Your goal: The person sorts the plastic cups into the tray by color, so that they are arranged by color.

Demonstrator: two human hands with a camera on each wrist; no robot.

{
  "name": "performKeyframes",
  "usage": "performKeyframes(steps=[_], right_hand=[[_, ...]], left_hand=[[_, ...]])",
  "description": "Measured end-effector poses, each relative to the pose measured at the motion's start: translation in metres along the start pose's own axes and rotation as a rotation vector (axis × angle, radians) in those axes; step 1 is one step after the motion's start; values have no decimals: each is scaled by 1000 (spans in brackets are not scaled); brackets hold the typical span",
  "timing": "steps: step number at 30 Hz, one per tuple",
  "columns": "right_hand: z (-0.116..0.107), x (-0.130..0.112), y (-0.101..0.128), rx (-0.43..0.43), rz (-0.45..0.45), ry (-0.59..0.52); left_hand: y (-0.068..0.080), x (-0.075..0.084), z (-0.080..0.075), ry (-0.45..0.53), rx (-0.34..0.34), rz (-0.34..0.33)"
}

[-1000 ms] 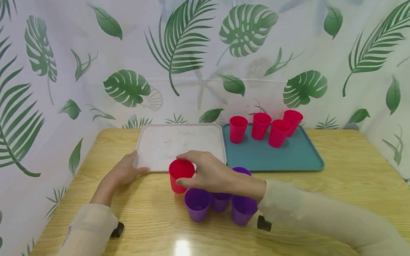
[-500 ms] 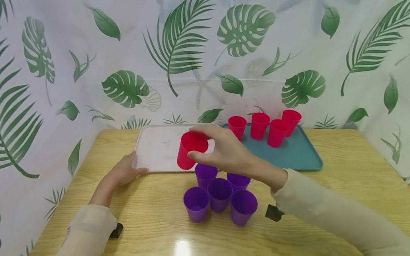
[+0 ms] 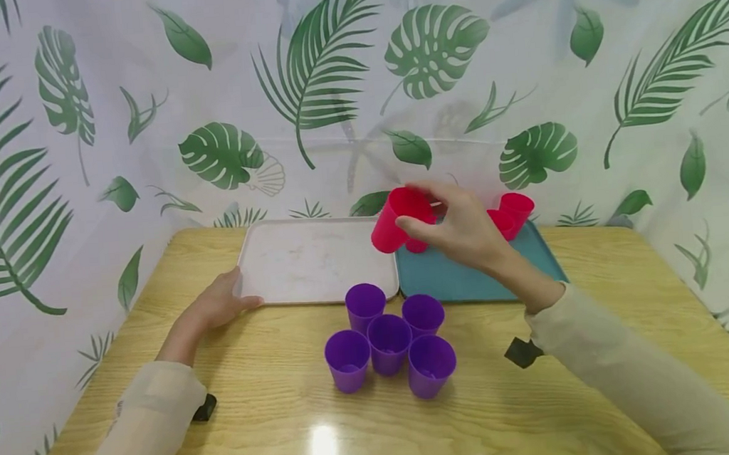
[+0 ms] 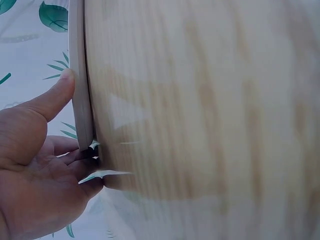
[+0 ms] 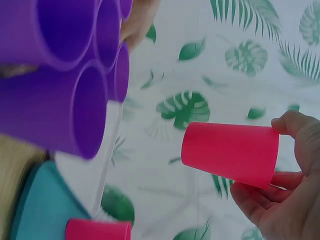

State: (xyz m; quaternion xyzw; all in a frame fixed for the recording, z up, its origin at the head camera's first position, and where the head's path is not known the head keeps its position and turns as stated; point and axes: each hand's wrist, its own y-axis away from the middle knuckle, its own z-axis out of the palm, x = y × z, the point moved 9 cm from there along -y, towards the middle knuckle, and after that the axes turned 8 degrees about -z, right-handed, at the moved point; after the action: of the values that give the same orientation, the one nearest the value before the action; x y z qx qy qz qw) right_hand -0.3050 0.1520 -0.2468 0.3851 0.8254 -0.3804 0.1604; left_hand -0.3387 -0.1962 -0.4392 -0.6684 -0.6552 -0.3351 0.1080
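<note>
My right hand holds a red plastic cup by its rim, thumb on one side and fingers on the other. That cup is tilted in the air where the two trays meet; the right wrist view shows it side-on. Straight below it, nearer me, several purple cups stand upright in a cluster on the table. My left hand rests at the near left corner of the white tray, its thumb lying along the rim.
On the teal tray, right of the white one, more red cups stand toward the back, partly hidden by my right hand. The wooden table ends against a leaf-print curtain.
My right hand has lifted the red cup from beside the purple cups and carried it up and right, toward the teal tray. The left hand has stayed at the white tray's corner.
</note>
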Motion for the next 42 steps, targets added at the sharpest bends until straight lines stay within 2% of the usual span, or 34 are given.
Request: performKeyframes(steps=[4,9,19,28,36,42], right_hand=[[-14,27,5,22,81,45],[-27,53,12,52,135,87],[-32,106,28,57,226,172],[-24,132,37,33,261,211],[-1,155,43,-49,301,221],[10,164,43,-69,320,197]], left_hand=[[0,-1,0,-5,-5,-9],[0,-1,1,1,-8,-11],[-2,-3,3,7,-9,-6],[-3,-2,1,-2,-1,15],[-5,-4,2,5,-4,21],[-4,-4,1,10,-2,18]])
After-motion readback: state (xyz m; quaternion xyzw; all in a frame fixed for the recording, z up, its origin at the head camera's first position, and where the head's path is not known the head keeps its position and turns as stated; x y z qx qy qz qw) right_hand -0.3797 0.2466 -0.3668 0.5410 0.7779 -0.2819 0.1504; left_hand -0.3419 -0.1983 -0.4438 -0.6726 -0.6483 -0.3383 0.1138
